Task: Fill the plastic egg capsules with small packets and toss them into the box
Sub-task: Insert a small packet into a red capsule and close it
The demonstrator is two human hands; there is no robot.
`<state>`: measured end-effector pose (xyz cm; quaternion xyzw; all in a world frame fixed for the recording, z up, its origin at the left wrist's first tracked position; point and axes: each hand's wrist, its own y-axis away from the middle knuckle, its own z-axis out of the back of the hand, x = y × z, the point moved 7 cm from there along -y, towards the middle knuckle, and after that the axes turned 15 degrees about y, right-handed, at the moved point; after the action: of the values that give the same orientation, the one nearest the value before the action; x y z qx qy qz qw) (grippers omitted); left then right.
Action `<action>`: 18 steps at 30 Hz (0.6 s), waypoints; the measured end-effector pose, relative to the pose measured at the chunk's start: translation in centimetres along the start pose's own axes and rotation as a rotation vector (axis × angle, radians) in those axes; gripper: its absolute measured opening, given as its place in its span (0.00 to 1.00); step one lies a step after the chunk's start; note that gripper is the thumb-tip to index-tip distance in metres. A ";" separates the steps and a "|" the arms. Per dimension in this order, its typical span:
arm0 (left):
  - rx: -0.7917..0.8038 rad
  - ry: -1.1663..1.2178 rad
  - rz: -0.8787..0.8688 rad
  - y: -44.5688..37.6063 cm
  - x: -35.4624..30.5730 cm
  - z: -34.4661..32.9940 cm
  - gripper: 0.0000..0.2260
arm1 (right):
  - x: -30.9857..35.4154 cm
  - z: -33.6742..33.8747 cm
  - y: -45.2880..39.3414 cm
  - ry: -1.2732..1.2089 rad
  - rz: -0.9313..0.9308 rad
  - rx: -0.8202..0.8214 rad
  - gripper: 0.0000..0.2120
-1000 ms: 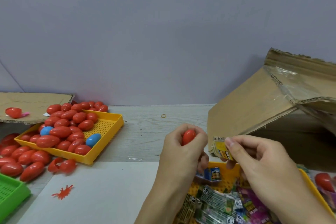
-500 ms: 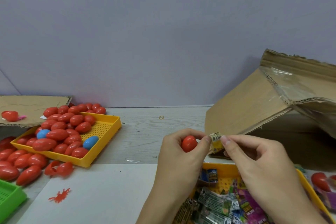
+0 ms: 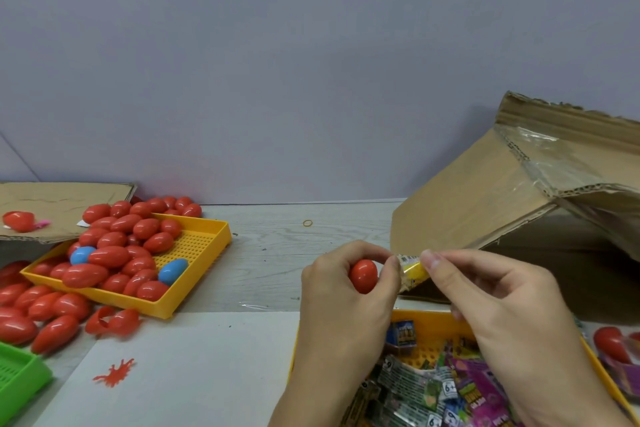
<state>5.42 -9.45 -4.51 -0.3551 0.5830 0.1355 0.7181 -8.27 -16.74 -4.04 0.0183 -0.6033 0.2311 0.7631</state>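
Here | red egg capsule [image 3: 363, 276] upright, long axis vertical | left hand [image 3: 341, 291] fingers clamped around it | right hand [image 3: 498, 302] fingertips pinching yellow packet [image 3: 412, 270] beside capsule.

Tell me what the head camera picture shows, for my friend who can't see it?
Two hands work over a table: the left hand holds a red egg capsule while the right hand pinches a small yellow packet beside it. To the left sits a yellow tray heaped with red and two blue eggs; a cardboard box stands open to the right.
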 end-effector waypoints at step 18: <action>0.122 0.064 0.013 0.1 0.0 -0.7 0.08 | -0.7 -0.7 0.0 -0.155 -0.108 0.120 0.16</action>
<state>4.85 -9.80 -4.63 -0.3113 0.6151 0.0929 0.7184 -7.74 -16.76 -4.84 0.1144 -0.6436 0.2234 0.7230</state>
